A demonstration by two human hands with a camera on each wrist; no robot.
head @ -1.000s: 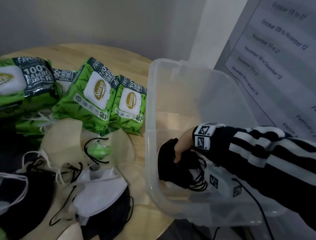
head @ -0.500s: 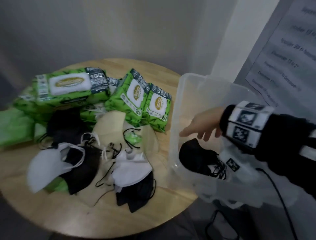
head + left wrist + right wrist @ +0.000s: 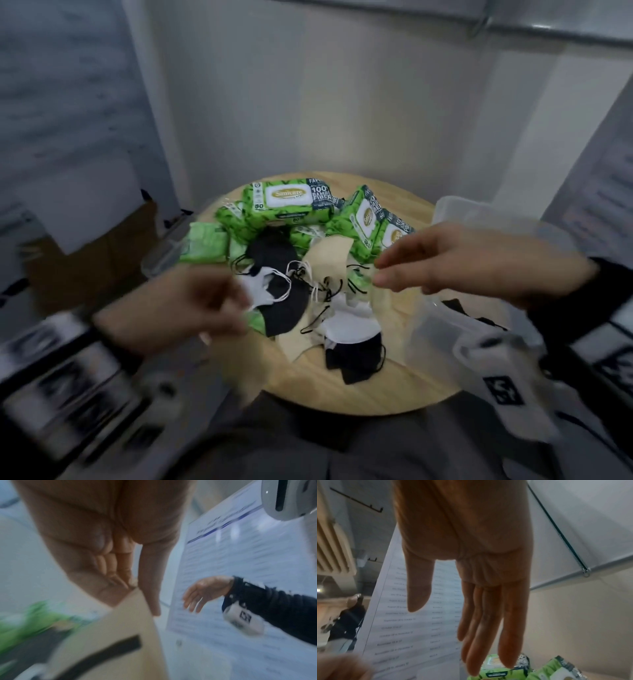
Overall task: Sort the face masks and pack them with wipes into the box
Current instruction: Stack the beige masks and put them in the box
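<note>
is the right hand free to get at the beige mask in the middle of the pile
Probably yes: the right hand is open and empty, fingers hovering beside the beige mask, which lies atop the pile uncovered.

Mixed masks (image 3: 308, 301) heaped before green wipes (image 3: 291, 202), beside box (image 3: 455, 329).

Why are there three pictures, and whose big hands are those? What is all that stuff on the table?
It is one person wearing three cameras: one on the head, one on each wrist. The head picture looks down at a round wooden table. On it lie green wipe packs and a heap of face masks, black, white and beige. A clear plastic box stands at the right with black masks inside. The wrist pictures look along each hand, so the hands seem huge. The left hand holds a beige mask. The right hand is open and holds nothing.
</note>
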